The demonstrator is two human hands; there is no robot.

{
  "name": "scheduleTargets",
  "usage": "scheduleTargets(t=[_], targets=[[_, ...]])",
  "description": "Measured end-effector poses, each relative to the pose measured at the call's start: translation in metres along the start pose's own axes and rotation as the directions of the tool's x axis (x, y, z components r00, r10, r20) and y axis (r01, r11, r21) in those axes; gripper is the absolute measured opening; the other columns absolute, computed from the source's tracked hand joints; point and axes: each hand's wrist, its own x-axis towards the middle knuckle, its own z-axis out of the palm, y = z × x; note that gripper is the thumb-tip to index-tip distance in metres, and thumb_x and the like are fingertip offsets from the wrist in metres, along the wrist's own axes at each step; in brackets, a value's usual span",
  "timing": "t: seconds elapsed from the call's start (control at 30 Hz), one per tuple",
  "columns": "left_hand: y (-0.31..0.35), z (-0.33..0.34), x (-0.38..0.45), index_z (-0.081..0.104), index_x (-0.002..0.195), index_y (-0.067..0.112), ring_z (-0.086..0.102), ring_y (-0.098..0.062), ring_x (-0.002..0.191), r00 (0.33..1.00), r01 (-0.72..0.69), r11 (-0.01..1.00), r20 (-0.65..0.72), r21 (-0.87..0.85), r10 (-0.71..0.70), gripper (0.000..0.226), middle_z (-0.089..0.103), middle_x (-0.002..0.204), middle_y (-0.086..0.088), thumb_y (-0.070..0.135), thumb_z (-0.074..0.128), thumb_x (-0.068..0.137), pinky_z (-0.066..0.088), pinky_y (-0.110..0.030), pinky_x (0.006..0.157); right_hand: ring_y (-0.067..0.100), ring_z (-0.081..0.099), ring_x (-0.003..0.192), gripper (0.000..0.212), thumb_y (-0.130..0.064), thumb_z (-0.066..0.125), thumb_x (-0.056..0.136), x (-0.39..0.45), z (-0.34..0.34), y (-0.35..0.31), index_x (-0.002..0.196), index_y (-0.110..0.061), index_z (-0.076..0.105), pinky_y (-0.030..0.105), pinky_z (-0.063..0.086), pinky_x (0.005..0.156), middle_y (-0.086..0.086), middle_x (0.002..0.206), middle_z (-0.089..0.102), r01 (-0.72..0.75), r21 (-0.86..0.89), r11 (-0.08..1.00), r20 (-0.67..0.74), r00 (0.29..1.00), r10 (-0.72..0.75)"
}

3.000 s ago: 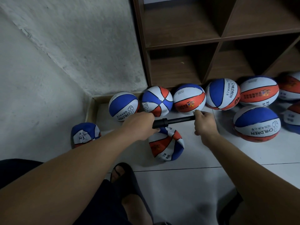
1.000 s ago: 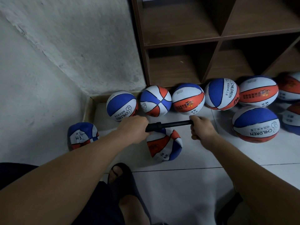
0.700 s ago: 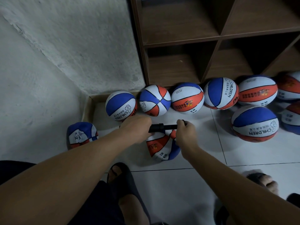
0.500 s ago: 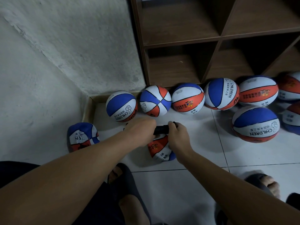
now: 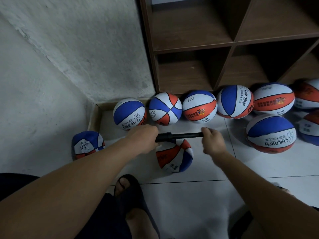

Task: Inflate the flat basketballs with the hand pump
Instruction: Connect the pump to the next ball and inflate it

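A black hand pump [image 5: 179, 135] lies level above a crumpled flat basketball [image 5: 173, 156] in red, white and blue on the tiled floor. My left hand [image 5: 143, 138] grips the pump's barrel end at the left. My right hand [image 5: 211, 141] grips the handle end at the right, with the rod drawn out between the two hands. How the pump joins the ball is hidden under my left hand. A second flat basketball [image 5: 87, 144] slumps against the wall at the left.
Several round, inflated basketballs [image 5: 199, 107] line the foot of a brown wooden shelf unit [image 5: 193, 49]; another inflated ball [image 5: 271, 133] sits at the right. A shallow cardboard tray [image 5: 94, 116] fills the wall corner. My sandalled foot [image 5: 131, 192] is below the flat ball.
My right hand pushed the handle in toward my left hand, then pulled it back out to the right. The left hand stayed put on the barrel.
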Motion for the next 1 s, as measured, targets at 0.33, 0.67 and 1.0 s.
scheduleTargets(t=[0.33,0.67,1.0], targets=[[0.009,-0.01,-0.006,0.059,0.081,0.024,0.06,-0.014,0.062,1.0,-0.022,0.998,0.001,-0.061,0.022,0.035,0.061,0.074,0.005,0.051,0.073,0.099,0.038,-0.03,0.053,0.021,0.046,0.06,0.033,-0.029,0.049,0.106,-0.024,0.05,-0.007,0.078,-0.011,0.053,0.037,0.037,0.058,0.002,0.063,0.05,0.038,0.044,0.998,-0.137,0.99,-0.032],[0.016,-0.003,-0.006,0.048,0.074,0.026,0.058,-0.017,0.06,1.0,-0.026,0.998,-0.011,-0.05,0.025,0.044,0.061,0.071,0.003,0.052,0.073,0.098,0.041,-0.032,0.054,0.023,0.065,0.076,0.036,-0.038,0.046,0.11,-0.043,0.077,-0.013,0.095,-0.011,0.065,0.046,0.056,0.073,0.007,0.083,0.068,0.085,0.015,0.996,-0.009,0.996,-0.085],[0.005,-0.007,-0.004,0.062,0.081,0.025,0.064,-0.019,0.061,0.998,-0.009,0.998,-0.055,-0.066,0.005,0.033,0.062,0.071,0.004,0.052,0.071,0.099,0.042,-0.03,0.053,0.019,0.047,0.062,0.036,-0.035,0.049,0.108,-0.012,0.032,-0.012,0.082,-0.011,0.056,0.038,0.04,0.062,0.002,0.065,0.05,0.103,-0.042,0.994,-0.027,0.994,-0.104]])
